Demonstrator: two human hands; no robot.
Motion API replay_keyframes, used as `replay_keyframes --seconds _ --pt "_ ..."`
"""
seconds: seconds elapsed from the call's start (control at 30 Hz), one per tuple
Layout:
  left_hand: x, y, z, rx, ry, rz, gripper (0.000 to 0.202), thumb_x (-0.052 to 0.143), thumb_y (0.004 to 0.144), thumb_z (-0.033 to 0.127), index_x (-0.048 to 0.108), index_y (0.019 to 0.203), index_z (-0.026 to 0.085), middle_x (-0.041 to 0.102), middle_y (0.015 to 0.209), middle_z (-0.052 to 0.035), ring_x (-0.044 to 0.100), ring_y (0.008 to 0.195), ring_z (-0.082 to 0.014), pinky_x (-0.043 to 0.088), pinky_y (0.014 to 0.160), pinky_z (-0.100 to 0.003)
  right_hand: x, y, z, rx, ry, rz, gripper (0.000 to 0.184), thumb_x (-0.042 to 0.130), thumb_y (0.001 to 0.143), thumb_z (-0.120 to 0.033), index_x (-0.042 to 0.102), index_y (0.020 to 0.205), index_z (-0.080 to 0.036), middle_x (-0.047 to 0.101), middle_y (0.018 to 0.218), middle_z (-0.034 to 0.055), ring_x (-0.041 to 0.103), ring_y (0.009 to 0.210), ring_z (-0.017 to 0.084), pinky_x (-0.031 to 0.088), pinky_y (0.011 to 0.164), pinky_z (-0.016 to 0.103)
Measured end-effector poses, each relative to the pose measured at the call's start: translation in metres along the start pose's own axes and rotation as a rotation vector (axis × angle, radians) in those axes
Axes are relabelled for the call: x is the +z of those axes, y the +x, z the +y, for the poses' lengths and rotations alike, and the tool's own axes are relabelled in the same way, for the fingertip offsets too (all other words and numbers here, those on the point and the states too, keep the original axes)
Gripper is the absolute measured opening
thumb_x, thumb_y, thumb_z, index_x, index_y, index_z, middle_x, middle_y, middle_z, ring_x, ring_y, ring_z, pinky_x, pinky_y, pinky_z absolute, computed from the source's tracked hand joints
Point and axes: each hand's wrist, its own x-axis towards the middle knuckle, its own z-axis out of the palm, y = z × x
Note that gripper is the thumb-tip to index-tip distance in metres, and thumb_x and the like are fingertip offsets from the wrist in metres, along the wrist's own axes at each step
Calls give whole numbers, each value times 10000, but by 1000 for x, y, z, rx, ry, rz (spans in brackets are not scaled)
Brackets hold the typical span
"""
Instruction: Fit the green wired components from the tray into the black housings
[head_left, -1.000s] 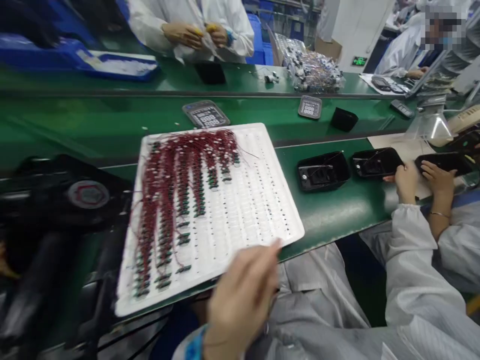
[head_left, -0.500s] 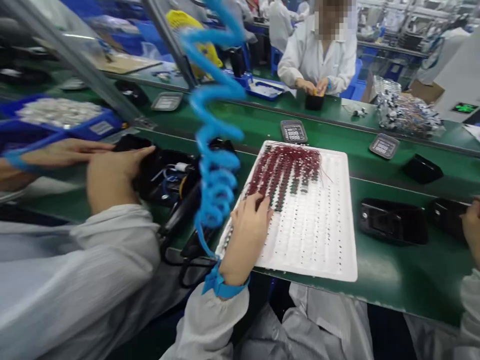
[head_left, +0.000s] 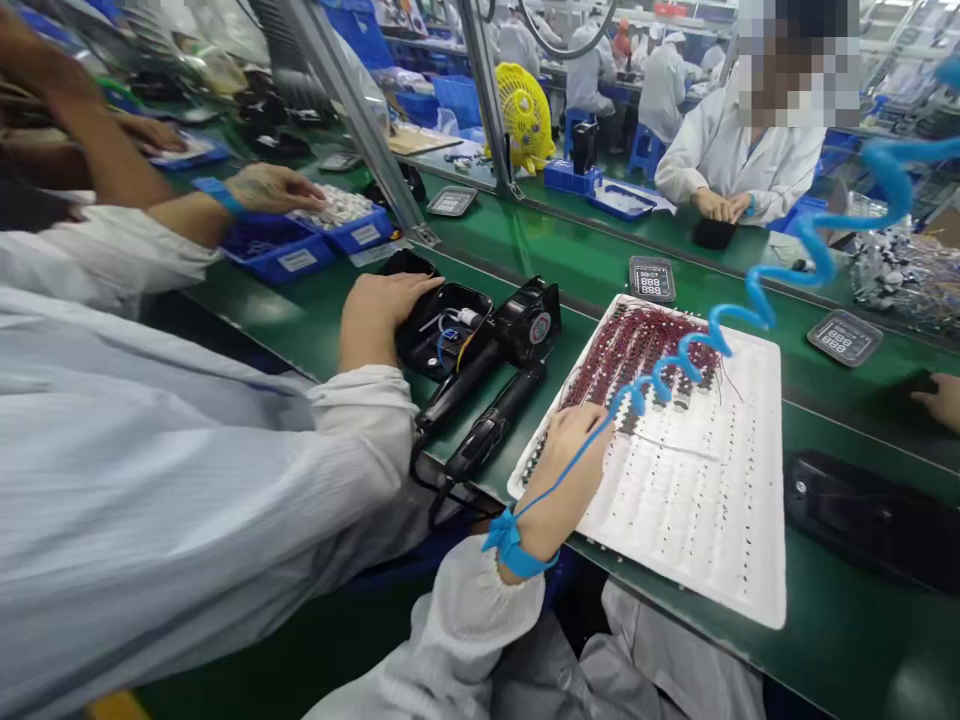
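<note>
My left hand [head_left: 568, 462], with a blue band on the wrist, rests over the left part of a white foam tray [head_left: 697, 520]. The fingers are curled and closed among small dark parts with dark red wires [head_left: 637, 345]. What they grip is hidden under the hand. A blue coiled cord [head_left: 750, 295] runs from the wristband across the tray to the upper right. My right hand cannot be made out in view. At the right edge is a partial hand [head_left: 939, 402], whose owner I cannot tell.
Left of the tray lie a black hair-dryer-shaped device [head_left: 517, 335] and an open black housing with wires [head_left: 442, 325], under a co-worker's hand [head_left: 382, 315]. Black housing [head_left: 877, 525] sits right. Display panels [head_left: 651, 278] lie behind. Blue bins [head_left: 296, 260] stand left; a person faces me opposite.
The view has swung left, shifting the tray rightward in the picture. The blue cord now stretches to the upper right. My left hand stays over the tray's left part.
</note>
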Motion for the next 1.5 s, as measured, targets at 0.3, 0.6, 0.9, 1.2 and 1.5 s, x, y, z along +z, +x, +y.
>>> replay_keyframes --seconds 0.3,0.6,0.9,1.2,1.5 --pt "-2 -1 -13 83 -77 25 249 401 984 92 619 912 189 701 1066 -78 686 970 -204 548 856 -306 -96 -106 -32 -244 -30 100 365 606 980 -277 692 1285 -98 709 1233 258 659 1137 297 416 888 385" --pt "1 3 -23 272 63 147 323 375 1033 240 606 814 188 723 1001 -120 683 843 -251 521 674 -337 -112 -211 -43 -412 39 212 311 507 997 -184 708 1235 -182 678 1380 102 630 1236 296 529 873 375" --pt "2 3 -22 312 108 194 387 347 1063 297 641 845 172 702 937 -114 653 804 -244 487 639 -321 -110 -303 -36 -679 63 380 292 438 1026 -171 727 1062 -198 717 1326 51 648 1166 232 559 807 342" --pt "4 2 -23 346 166 201 342 323 1063 270 619 906 204 629 834 -62 567 751 -245 425 618 -326 -100 -225 -30 -468 77 234 279 515 959 -223 732 1134 -212 675 1379 77 581 1184 320 512 772 414" --pt "0 3 -17 359 127 92 305 296 1042 217 523 838 235 566 805 -61 534 783 -282 437 730 -387 -51 -99 -63 -327 -64 -104 452 545 942 -171 649 1381 -144 611 1397 185 556 1231 284 475 957 381"
